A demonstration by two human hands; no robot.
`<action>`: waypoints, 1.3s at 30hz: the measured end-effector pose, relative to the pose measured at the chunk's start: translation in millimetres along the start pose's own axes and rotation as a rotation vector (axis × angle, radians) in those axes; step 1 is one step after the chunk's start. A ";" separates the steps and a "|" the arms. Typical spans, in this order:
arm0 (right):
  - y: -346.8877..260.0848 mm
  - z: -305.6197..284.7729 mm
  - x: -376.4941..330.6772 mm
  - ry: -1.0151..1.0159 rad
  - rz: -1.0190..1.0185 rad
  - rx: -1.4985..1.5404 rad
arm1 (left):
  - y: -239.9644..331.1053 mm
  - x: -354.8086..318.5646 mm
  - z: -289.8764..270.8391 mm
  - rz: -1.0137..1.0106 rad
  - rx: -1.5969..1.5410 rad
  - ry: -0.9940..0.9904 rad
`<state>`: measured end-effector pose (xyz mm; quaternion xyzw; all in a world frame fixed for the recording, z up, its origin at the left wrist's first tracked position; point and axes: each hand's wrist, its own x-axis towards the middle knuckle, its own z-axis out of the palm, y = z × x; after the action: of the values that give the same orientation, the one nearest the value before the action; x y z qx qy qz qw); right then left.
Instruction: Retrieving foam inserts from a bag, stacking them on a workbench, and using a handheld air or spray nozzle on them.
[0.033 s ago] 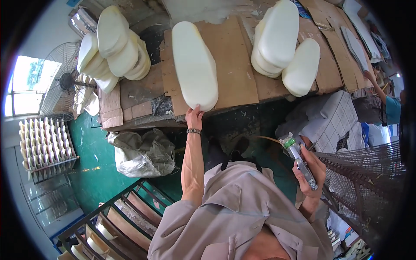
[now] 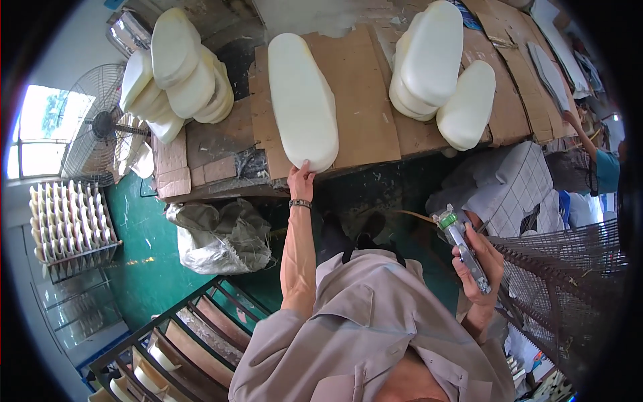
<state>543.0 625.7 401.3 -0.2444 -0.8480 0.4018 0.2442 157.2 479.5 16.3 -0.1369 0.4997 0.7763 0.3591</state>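
Left hand [image 2: 301,179]: ours, touching a pale oblong piece [image 2: 305,107].
Right hand [image 2: 482,264]: ours, gripping a silver-and-green tool [image 2: 462,244].
Cardboard [image 2: 365,100]: beneath our piece.
Fan [image 2: 102,125]: one, left.

To your left, a wire-caged fan [image 2: 102,125] stood near a bright window [image 2: 50,130], and nearer you a rack [image 2: 87,255] held rows of pale curved pieces [image 2: 72,218]. A whitish sack [image 2: 204,249] slumped on the green floor [image 2: 137,221]. On your right, grid-lined pale cloth [image 2: 514,182] hung near dark wire mesh [image 2: 579,261]; a co-worker [image 2: 607,169] in teal was partly visible to you beyond.
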 end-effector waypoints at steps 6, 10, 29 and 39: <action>3.0 21.1 12.7 -0.021 0.030 0.068 | 35.7 -17.7 41.3 0.252 -0.205 -0.147; -4.9 25.5 7.8 -0.007 0.047 0.046 | 60.7 -20.4 77.8 0.328 -0.241 -0.222; -5.6 67.6 16.5 -0.097 0.041 0.086 | 120.2 -100.1 82.1 0.356 -0.395 -0.350; -16.8 111.7 57.8 -0.391 -0.153 0.053 | 149.1 -153.4 -81.8 0.725 -0.594 0.012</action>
<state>427.0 588.8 365.0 -0.0902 -0.8844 0.4443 0.1109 149.8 307.2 167.1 -0.0548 0.2736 0.9603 0.0073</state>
